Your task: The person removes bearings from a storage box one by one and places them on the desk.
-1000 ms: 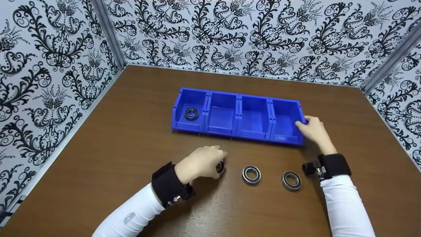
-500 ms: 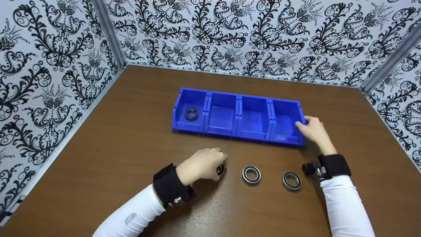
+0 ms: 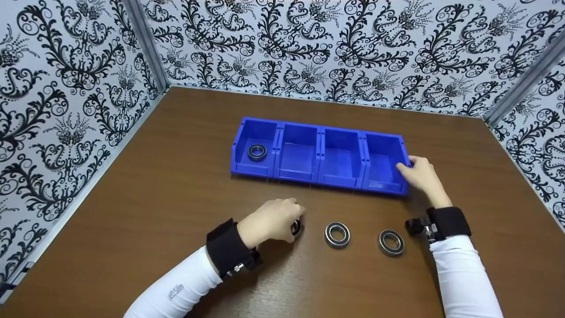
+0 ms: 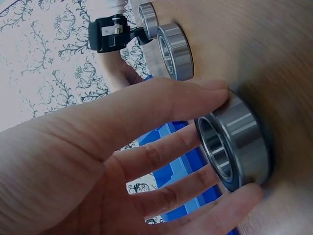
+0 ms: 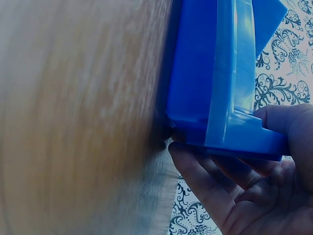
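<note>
My left hand point(image 3: 270, 223) grips a steel ball bearing point(image 4: 239, 134) low over the brown table, thumb on one side and fingers on the other. In the head view most of that bearing is covered by the hand. My right hand point(image 3: 421, 176) holds the right end wall of a blue four-part bin point(image 3: 296, 180), its thumb over the rim and its fingers along the outside. Inside the bin's leftmost compartment lies another bearing point(image 3: 257, 153). Two more, a middle bearing point(image 3: 337, 235) and a right bearing point(image 3: 391, 243), lie flat on the table between the hands.
The brown table point(image 3: 176, 145) runs back to patterned walls point(image 3: 304, 53) on the left, rear and right. Black wrist straps with small cameras point(image 3: 419, 225) sit on both wrists, the right one close beside the right bearing.
My left hand has shifted very slightly, staying on the same bearing. The right hand, the bin and the other bearings have kept their places.
</note>
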`<action>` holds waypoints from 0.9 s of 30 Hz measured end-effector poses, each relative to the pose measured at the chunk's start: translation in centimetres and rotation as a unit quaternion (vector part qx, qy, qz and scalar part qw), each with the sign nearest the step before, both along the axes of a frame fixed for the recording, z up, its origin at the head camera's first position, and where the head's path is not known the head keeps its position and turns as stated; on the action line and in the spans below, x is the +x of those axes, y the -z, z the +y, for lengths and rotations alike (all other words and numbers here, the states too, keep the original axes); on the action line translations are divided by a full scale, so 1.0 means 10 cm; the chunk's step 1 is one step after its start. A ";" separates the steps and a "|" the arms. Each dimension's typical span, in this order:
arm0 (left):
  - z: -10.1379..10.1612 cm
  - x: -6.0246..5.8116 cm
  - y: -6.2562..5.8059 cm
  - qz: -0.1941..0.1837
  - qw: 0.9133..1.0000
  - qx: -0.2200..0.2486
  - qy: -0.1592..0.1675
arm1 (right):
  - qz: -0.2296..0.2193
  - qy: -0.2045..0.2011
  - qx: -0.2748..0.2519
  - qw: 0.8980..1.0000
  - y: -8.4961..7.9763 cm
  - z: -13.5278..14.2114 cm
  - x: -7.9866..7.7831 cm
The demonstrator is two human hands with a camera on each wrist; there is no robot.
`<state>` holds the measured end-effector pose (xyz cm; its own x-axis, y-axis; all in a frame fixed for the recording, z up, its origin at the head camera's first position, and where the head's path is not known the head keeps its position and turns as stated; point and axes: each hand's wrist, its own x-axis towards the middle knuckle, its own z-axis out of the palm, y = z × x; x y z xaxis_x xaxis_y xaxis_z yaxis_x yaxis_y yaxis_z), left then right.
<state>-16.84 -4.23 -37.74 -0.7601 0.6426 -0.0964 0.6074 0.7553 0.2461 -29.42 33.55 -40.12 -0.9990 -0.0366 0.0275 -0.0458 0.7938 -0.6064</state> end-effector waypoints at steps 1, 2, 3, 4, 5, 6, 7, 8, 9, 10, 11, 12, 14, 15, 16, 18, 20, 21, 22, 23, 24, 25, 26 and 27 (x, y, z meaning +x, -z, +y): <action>0.00 0.00 0.00 -0.002 1.000 -0.002 -0.002 | 0.000 0.000 0.000 1.000 0.00 0.00 0.00; 0.01 0.00 0.00 -0.001 1.000 -0.004 -0.003 | 0.000 0.000 0.000 1.000 0.00 0.00 0.00; 0.01 0.00 0.01 -0.001 1.000 -0.006 -0.005 | -0.001 0.000 0.000 1.000 0.00 0.01 0.00; 0.01 0.00 0.01 -0.001 1.000 -0.009 -0.007 | -0.001 0.000 -0.001 1.000 0.00 0.01 -0.01; 0.01 0.00 0.01 -0.002 1.000 -0.011 -0.008 | -0.002 0.000 -0.001 1.000 0.00 0.00 -0.01; 0.02 0.00 0.02 -0.002 1.000 -0.015 -0.011 | -0.003 0.000 -0.001 1.000 0.00 0.00 -0.01; 0.02 -0.01 0.02 -0.002 1.000 -0.018 -0.013 | -0.003 0.000 -0.002 1.000 0.00 0.00 -0.01; 0.02 -0.01 0.02 -0.001 1.000 -0.021 -0.014 | -0.003 0.000 -0.002 1.000 0.00 0.00 -0.01; 0.03 -0.01 0.03 -0.002 1.000 -0.023 -0.016 | -0.003 0.000 -0.002 1.000 0.00 0.00 -0.01; 0.03 -0.01 0.03 -0.003 0.999 -0.027 -0.017 | -0.002 -0.001 -0.002 1.000 0.00 0.00 -0.01; 0.03 -0.01 0.03 -0.005 0.999 -0.030 -0.018 | -0.001 -0.001 -0.002 1.000 0.00 0.00 0.00; 0.04 -0.01 0.03 -0.005 0.999 -0.032 -0.018 | -0.002 -0.002 -0.002 1.000 0.00 0.00 0.00; 0.03 -0.01 0.03 -0.004 0.999 -0.033 -0.018 | -0.003 -0.003 -0.001 1.000 -0.01 0.00 0.00; 0.03 0.00 0.03 -0.003 0.999 -0.033 -0.018 | -0.005 -0.004 -0.001 1.000 -0.01 -0.01 0.00; 0.03 0.00 0.03 -0.002 0.999 -0.032 -0.017 | -0.008 -0.004 -0.001 1.000 -0.02 -0.01 0.01; 0.02 0.00 0.03 0.003 0.999 -0.029 -0.015 | -0.013 -0.005 -0.002 1.000 -0.02 -0.01 0.01; 0.01 0.00 0.03 0.005 1.000 -0.025 -0.014 | -0.016 -0.005 -0.004 1.000 -0.03 -0.01 0.02; 0.01 0.00 0.03 0.006 1.000 -0.024 -0.013 | -0.017 -0.004 -0.005 1.000 -0.03 -0.01 0.02; 0.01 0.00 0.03 0.006 1.000 -0.023 -0.013 | -0.017 -0.004 -0.005 1.000 -0.03 -0.01 0.02; 0.01 0.00 0.02 0.006 1.000 -0.023 -0.013 | -0.016 -0.004 -0.006 1.000 -0.03 -0.01 0.02; 0.01 0.00 0.02 0.005 1.000 -0.023 -0.014 | -0.016 -0.004 -0.006 1.000 -0.03 -0.01 0.02; 0.02 0.00 0.02 0.005 1.000 -0.024 -0.013 | -0.016 -0.004 -0.007 1.000 -0.03 -0.01 0.02; 0.02 0.00 0.02 0.005 1.000 -0.025 -0.013 | -0.017 -0.004 -0.008 1.000 -0.03 -0.01 0.02; 0.02 0.00 0.03 0.004 1.000 -0.026 -0.014 | -0.016 -0.003 -0.007 1.000 -0.03 0.00 0.03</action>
